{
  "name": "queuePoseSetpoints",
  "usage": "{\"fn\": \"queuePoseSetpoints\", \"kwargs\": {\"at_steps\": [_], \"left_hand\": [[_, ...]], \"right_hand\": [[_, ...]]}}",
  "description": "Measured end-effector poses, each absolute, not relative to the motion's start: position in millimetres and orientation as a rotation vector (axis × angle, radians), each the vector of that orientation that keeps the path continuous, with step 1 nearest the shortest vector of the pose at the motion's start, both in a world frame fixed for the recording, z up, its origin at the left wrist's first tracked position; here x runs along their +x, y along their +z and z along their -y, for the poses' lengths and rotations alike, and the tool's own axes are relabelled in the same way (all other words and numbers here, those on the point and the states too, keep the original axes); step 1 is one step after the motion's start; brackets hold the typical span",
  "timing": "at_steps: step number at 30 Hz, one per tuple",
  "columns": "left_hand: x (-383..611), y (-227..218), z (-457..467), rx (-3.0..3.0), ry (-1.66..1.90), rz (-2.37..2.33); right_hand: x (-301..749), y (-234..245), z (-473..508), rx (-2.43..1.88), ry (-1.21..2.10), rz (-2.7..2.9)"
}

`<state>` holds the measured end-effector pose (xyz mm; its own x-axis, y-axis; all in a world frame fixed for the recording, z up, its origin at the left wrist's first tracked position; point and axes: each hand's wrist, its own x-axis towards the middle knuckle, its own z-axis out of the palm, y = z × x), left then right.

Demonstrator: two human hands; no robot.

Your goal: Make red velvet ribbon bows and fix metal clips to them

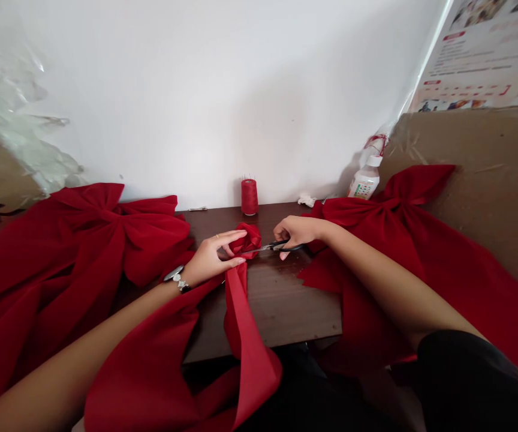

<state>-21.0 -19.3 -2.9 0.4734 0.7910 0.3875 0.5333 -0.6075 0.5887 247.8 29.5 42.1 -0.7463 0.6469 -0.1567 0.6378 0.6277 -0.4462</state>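
Note:
My right hand (295, 233) grips black-handled scissors (280, 245), the fingers through the handles. Their blades point left and reach the bunched part of a red ribbon (252, 237). With thumb and fingers, my left hand (216, 255) holds that bunch against the table. From the bunch a long red strip (246, 324) hangs over the table's front edge towards my lap, twisting as it falls. Whether the blades are cutting cannot be made out. A wristwatch and bracelet (178, 278) are on my left wrist.
Behind the bunch, a red thread spool (249, 197) with needles on top stands on the dark table (299, 306). Large red bows lie at the left (101, 216) and right (394, 207). A white-capped bottle (364, 180) stands by the wall, near a crumpled white scrap (306, 200).

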Motion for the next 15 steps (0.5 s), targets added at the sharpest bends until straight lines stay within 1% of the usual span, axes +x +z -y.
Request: {"fn": "queuePoseSetpoints", "kwargs": {"at_steps": [15], "left_hand": [[-21.5, -3.4, 17.7, 2.392, 0.911, -1.094]], "right_hand": [[248.7, 34.5, -35.8, -1.009, 0.771, 2.813]]}}
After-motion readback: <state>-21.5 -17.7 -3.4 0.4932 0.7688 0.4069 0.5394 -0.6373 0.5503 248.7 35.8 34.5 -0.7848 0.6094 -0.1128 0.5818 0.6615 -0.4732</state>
